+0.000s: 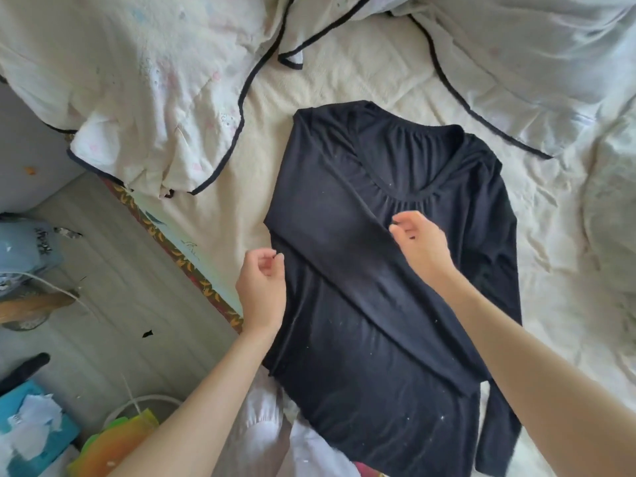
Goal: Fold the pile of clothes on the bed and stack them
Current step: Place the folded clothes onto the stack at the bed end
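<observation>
On the bed (344,80), soft black top (361,287) lies flat.

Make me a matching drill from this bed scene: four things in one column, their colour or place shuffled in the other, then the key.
Things:
1. long-sleeved top
2. quilt
3. tissue box
4. left hand

Descriptions:
A. teal, on the floor at lower left
B. black, spread flat on the bed
C. cream with dark piping, bunched at upper left
D. at the top's left edge, fingers curled

Pairs: 1-B, 2-C, 3-A, 4-D
</observation>
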